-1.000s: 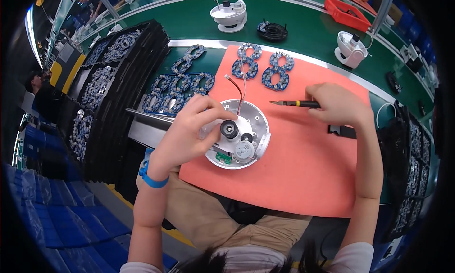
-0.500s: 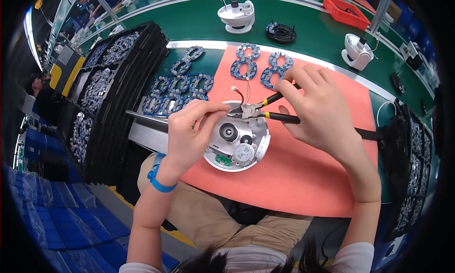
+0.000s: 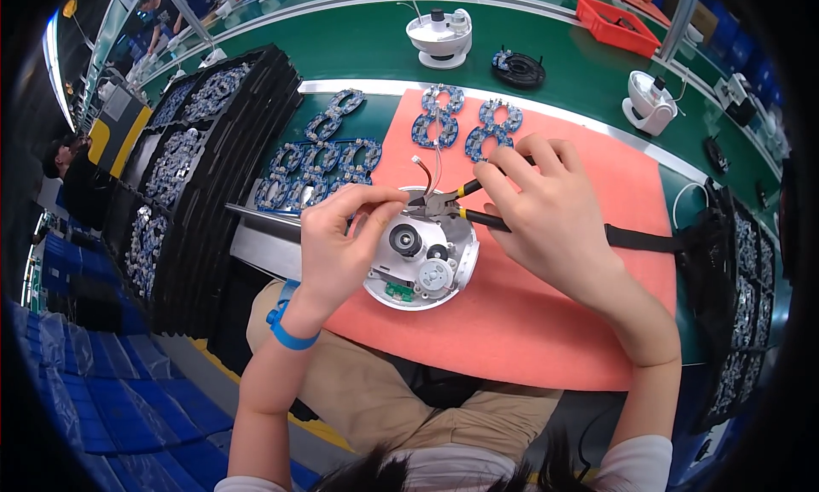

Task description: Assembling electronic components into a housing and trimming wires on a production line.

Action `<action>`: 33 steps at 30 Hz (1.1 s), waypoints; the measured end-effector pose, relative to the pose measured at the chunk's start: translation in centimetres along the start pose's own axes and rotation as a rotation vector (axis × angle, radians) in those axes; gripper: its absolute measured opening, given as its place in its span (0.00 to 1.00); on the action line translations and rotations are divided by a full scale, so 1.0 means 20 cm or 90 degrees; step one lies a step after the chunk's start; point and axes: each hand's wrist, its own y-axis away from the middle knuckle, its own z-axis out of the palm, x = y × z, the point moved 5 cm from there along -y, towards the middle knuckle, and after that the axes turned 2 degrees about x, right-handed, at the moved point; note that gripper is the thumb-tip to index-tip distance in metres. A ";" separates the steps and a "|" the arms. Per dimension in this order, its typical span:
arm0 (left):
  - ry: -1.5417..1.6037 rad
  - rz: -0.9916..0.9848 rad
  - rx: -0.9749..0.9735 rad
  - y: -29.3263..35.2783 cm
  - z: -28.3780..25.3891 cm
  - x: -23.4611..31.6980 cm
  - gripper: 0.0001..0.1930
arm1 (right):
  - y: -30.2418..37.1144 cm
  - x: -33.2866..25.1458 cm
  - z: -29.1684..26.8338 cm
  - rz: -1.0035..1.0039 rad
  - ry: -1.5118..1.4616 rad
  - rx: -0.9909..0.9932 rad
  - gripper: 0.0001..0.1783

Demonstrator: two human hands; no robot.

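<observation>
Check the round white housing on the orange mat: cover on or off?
Off. The round white housing lies open side up on the orange mat; its lens barrel, small green circuit board and other inner parts are exposed.

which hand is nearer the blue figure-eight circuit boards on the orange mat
Right. The right hand, holding the yellow-handled pliers, sits just below the blue figure-eight circuit boards. The left hand is lower and further left, on the round white housing.

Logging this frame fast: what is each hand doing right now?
Left hand: closed, fingertips pinching at the rim of the round white device.
Right hand: closed on the yellow-and-black pliers, tips at the device.
</observation>
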 end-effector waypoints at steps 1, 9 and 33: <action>0.006 -0.004 -0.001 0.00 0.00 0.00 0.05 | 0.00 0.00 0.00 0.000 0.000 0.000 0.09; -0.007 -0.006 -0.001 0.00 -0.01 0.00 0.05 | 0.00 0.00 0.02 -0.001 -0.022 -0.004 0.10; 0.148 -0.077 0.119 -0.02 -0.17 0.01 0.07 | 0.12 0.14 0.42 0.573 -0.876 -0.310 0.13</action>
